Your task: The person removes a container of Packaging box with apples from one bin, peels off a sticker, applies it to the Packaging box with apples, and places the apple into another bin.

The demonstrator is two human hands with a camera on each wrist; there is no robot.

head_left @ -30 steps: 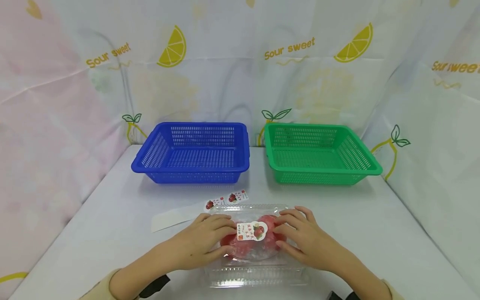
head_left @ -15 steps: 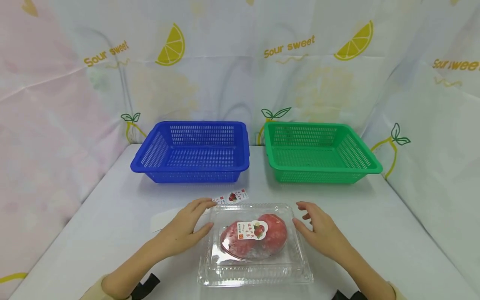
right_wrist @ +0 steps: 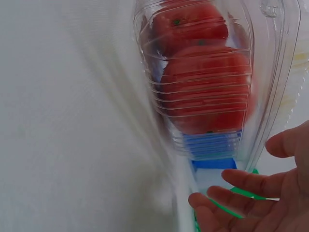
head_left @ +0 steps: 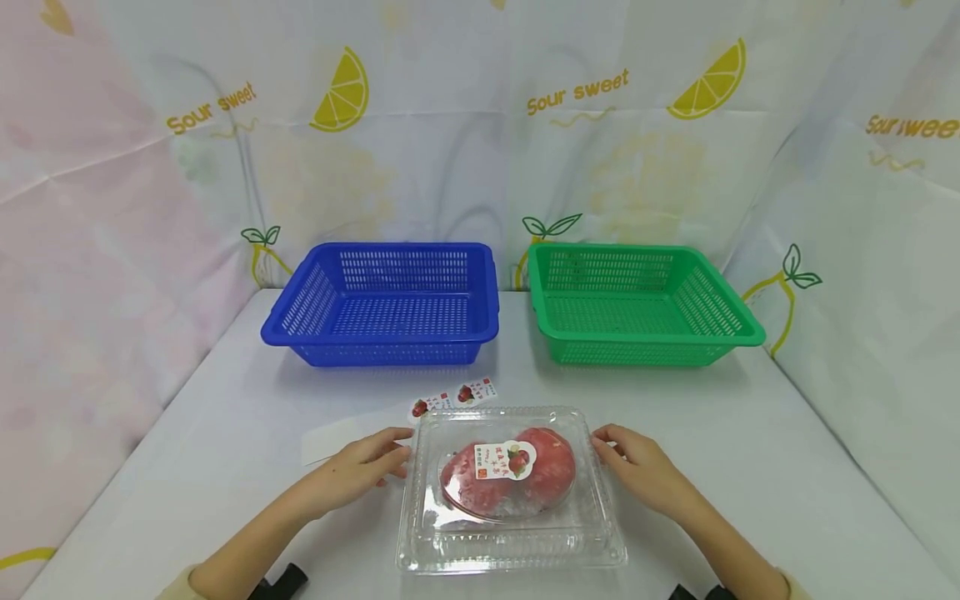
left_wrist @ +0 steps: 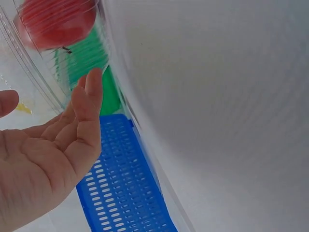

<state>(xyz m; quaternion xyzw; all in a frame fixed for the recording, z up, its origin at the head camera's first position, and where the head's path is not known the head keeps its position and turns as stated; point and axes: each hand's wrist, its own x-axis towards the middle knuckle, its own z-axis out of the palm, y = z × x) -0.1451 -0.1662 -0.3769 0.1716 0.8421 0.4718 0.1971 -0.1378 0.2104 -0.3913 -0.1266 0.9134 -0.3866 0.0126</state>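
Observation:
A clear plastic clamshell box [head_left: 525,542] lies on the white table with its lid down. Red apples [head_left: 553,479] show through it, and a white label [head_left: 491,462] with a fruit picture is on top of the lid. My left hand [head_left: 360,468] is at the box's left side, fingers loosely bent, fingertips near the rim. On the other side, my right hand [head_left: 643,468] has its fingertips right at the box's upper right edge. In the right wrist view the right fingers [right_wrist: 246,181] spread beside the ribbed box wall, with nothing in the palm.
Behind the box lies a strip of fruit labels [head_left: 476,392] with pale backing paper [head_left: 327,440] to its left. A blue basket [head_left: 390,340] stands at the back left and a green basket [head_left: 652,342] at the back right. Printed cloth surrounds the table.
Both hands have come off the lid, moved apart to the box's two sides and then lowered. The box, first partly covered by the hands, now shows whole.

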